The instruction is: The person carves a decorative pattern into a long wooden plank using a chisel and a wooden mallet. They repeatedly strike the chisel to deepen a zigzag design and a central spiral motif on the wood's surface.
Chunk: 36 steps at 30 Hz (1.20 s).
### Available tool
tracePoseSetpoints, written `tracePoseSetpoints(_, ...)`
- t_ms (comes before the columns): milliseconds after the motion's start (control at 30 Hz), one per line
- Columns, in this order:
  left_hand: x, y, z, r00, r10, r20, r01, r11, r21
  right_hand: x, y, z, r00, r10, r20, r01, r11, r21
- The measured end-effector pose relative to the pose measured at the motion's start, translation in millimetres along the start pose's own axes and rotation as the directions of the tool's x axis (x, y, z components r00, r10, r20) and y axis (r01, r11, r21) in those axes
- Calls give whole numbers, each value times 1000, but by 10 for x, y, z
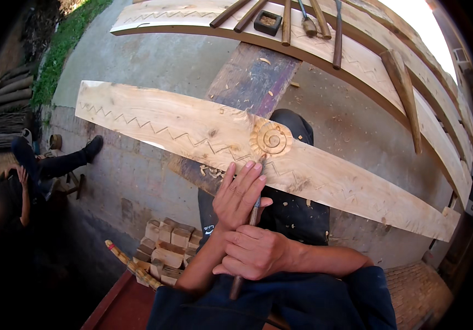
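Note:
A long pale board (154,121) lies across a worn plank (253,77) and above my legs, bearing an incised zigzag and a carved spiral rosette (272,137). My left hand (236,198) rests at the board's near edge below the rosette, fingers laid over the metal shaft of a carving tool with the thumb against it. My right hand (253,253) is wrapped round the tool's wooden handle (237,286), lower down. The tool's tip is at the zigzag band just under the rosette, partly hidden by my fingers. Small shavings lie beside the board.
More long boards (357,66) curve across the top and right, bearing several carving tools (286,22), a small dark square box (267,23) and a wooden mallet (398,82). A seated person (16,187) is at left. A pile of wooden blocks (167,253) lies below.

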<state>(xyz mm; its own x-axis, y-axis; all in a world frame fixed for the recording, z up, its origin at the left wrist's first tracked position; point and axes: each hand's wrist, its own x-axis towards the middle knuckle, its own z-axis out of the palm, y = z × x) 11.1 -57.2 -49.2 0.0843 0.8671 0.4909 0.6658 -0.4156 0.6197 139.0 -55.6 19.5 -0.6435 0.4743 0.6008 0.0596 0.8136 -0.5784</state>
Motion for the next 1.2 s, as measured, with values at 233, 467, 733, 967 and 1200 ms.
tracePoseSetpoints(233,-56,-9,13,1000,7,24,-7,1000,-11,-23,-1,-3,999,-23,45,21,999,43)
tracePoseSetpoints(467,-38,-53,-14,1000,-20,8,20,1000,-11,59,55,163,997,-67,47,65,997,44)
tracePoseSetpoints(733,-24,-61,-53,998,-66,16,66,998,-23,118,107,207,996,-76,52,73,996,59)
tracePoseSetpoints(967,-36,-57,-56,996,-87,26,88,996,-33,115,128,230,996,-80,47,76,994,78)
tracePoseSetpoints(1200,-25,-62,-66,995,-94,26,95,994,-46,142,144,250,996,-82,16,80,992,94)
